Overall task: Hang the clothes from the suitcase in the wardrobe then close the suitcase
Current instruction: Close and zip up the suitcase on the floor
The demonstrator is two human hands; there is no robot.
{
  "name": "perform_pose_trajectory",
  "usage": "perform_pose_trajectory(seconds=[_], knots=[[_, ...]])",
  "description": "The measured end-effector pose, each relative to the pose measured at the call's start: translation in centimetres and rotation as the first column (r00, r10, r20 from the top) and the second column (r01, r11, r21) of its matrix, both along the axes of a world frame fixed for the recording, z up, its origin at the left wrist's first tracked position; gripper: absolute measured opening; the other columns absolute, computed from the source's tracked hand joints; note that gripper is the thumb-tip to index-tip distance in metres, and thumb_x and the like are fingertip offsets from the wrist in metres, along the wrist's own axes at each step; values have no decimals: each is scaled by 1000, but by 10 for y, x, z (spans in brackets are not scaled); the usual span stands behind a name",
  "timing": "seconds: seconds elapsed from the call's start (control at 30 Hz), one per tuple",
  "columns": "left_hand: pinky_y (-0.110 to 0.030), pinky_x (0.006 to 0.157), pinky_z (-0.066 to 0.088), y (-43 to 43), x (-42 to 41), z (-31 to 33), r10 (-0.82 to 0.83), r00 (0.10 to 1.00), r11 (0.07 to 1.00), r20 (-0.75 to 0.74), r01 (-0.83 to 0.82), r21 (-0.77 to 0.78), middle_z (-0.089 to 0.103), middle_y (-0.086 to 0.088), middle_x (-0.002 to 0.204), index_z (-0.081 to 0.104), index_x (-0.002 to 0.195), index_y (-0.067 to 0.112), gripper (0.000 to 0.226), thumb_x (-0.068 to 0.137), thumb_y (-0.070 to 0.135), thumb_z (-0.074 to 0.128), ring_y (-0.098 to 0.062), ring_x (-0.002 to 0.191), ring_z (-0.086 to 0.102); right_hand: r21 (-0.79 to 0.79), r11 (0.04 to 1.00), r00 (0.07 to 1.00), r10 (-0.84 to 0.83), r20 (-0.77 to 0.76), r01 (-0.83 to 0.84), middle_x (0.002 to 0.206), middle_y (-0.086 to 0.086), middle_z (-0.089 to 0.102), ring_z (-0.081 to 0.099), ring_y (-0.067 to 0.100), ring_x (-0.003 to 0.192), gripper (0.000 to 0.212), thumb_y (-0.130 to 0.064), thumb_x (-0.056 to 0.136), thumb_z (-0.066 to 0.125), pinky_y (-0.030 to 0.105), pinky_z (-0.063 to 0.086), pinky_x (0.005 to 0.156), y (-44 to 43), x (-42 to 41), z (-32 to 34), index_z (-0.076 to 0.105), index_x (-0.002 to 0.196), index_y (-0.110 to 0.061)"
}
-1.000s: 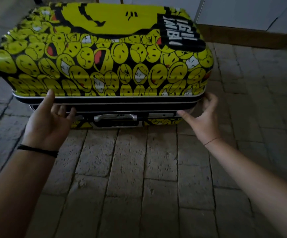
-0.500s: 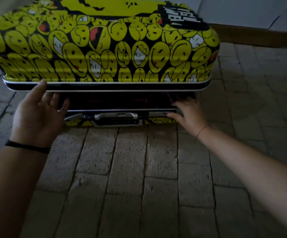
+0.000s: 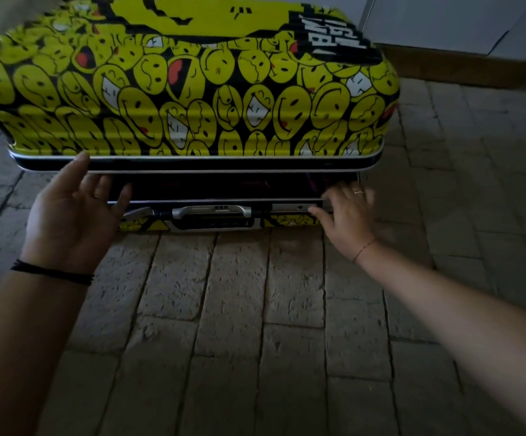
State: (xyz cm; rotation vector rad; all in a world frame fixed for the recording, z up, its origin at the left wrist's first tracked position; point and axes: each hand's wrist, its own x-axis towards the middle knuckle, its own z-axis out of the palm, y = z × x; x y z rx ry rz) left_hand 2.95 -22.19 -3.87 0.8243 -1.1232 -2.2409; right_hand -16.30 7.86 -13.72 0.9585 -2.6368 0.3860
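A hard suitcase printed with yellow smiley faces lies flat on the stone floor, its lid [image 3: 192,99] raised a hand's width above the lower shell [image 3: 290,220]. Dark purple fabric [image 3: 315,184] shows in the gap at the right; the rest of the inside is too dark to read. My left hand [image 3: 73,212] holds the lid's front edge near its left end, thumb on the rim and fingers underneath. My right hand [image 3: 346,215], slightly blurred, lies with spread fingers over the lower shell's rim at the right end, thumb along its front.
A silver carry handle with a combination lock [image 3: 211,212] sits mid-front on the lower shell. White cabinet doors [image 3: 444,20] with a wooden plinth [image 3: 463,70] stand behind at the right. Stone paving [image 3: 239,325] spreads between me and the case.
The lid was shut a second ago and has lifted clear of the lower shell. My left hand rose with its edge; my right hand moved from the corner onto the lower rim.
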Motion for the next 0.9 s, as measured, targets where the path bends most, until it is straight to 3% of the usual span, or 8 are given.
perform_pose_trajectory(seconds=[0.1, 0.27, 0.37, 0.43, 0.6, 0.7, 0.8, 0.9], knots=[[-31, 90, 48, -1, 0, -1, -16, 1000, 1000, 1, 16, -13, 58, 8, 124, 49, 112, 22, 25, 89, 32, 54, -2, 113, 59, -1, 1000, 1000, 19, 21, -19, 87, 6, 63, 58, 32, 89, 40, -51, 83, 44, 34, 22, 73, 1, -2, 1, 60, 82, -14], [-31, 89, 47, -3, 0, -1, 13, 1000, 1000, -23, -13, -3, 59, 9, 120, 49, 121, 18, 31, 94, 31, 50, -1, 111, 58, -83, 993, 993, 87, 76, -81, 84, 9, 65, 59, 34, 86, 39, -46, 82, 48, 32, 26, 72, 1, -6, 5, 64, 81, -10], [-31, 89, 47, -3, -1, 4, 7, 999, 1000, -33, -7, 10, 63, 9, 115, 53, 104, 21, 26, 81, 32, 60, -1, 109, 60, -125, 983, 978, 155, 138, -138, 78, 10, 65, 59, 33, 78, 39, -42, 82, 51, 30, 33, 71, 4, -9, 10, 67, 80, -6], [-32, 88, 47, -2, -1, 8, 4, 999, 1000, -42, -4, 12, 66, 10, 111, 54, 103, 21, 32, 74, 34, 62, 0, 107, 61, -117, 981, 971, 172, 167, -154, 77, 10, 65, 59, 32, 76, 41, -42, 83, 51, 29, 33, 70, 6, -12, 13, 68, 81, -5], [-32, 90, 47, 0, -1, 11, 2, 999, 1000, -37, -2, -5, 65, 8, 120, 43, 136, 15, 69, 73, 35, 62, -1, 104, 64, -35, 990, 964, 138, 227, -134, 96, 13, 66, 59, 34, 95, 54, -55, 75, 59, 36, 42, 82, 9, -8, 13, 67, 96, -6], [-32, 90, 47, 0, -1, 6, 2, 1000, 1000, -16, -2, -4, 59, 5, 128, 46, 132, 15, 48, 88, 31, 56, -2, 107, 62, -86, 995, 978, 67, 195, -51, 92, 12, 65, 58, 31, 92, 44, -47, 76, 65, 31, 36, 82, 4, -2, 11, 66, 91, -6], [-32, 91, 47, -3, -2, 0, 0, 1000, 1000, -5, 0, -3, 57, 6, 127, 50, 113, 20, 22, 94, 32, 49, -2, 110, 60, -56, 998, 973, 53, 223, -41, 92, 13, 66, 59, 33, 94, 31, -34, 78, 71, 32, 34, 82, 2, -4, 13, 66, 90, -6], [-32, 92, 47, -4, -1, -2, -14, 1000, 1000, -4, 14, -17, 58, 7, 123, 50, 108, 21, 17, 94, 32, 49, -2, 110, 60, -37, 997, 969, 75, 236, -68, 90, 12, 67, 60, 33, 92, 32, -36, 77, 72, 33, 34, 81, 4, -8, 15, 68, 88, -6]])
